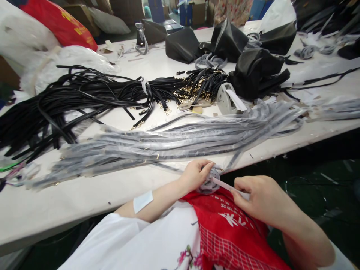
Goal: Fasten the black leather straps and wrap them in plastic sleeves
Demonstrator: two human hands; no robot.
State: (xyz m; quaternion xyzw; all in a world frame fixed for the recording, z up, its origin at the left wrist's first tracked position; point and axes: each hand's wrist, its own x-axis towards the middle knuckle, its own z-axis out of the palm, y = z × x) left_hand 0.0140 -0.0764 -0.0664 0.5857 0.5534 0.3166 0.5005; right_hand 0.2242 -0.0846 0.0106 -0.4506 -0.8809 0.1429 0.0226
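My left hand [195,174] is closed around a rolled-up grey strap in a clear sleeve [208,183], held just below the table's front edge over a red apron [225,228]. My right hand [260,200] pinches a white paper strip [223,185] that runs to the roll. A white patch [143,201] sticks to my left forearm. On the table just beyond my hands lies a long pile of grey plastic-sleeved straps [180,144].
A bundle of black straps with gold clasps [92,95] is tied with a white band on the white table [70,202]. A white tape dispenser [226,99] and several black bags [253,71] sit farther back. White and red sacks [56,22] lie at the left.
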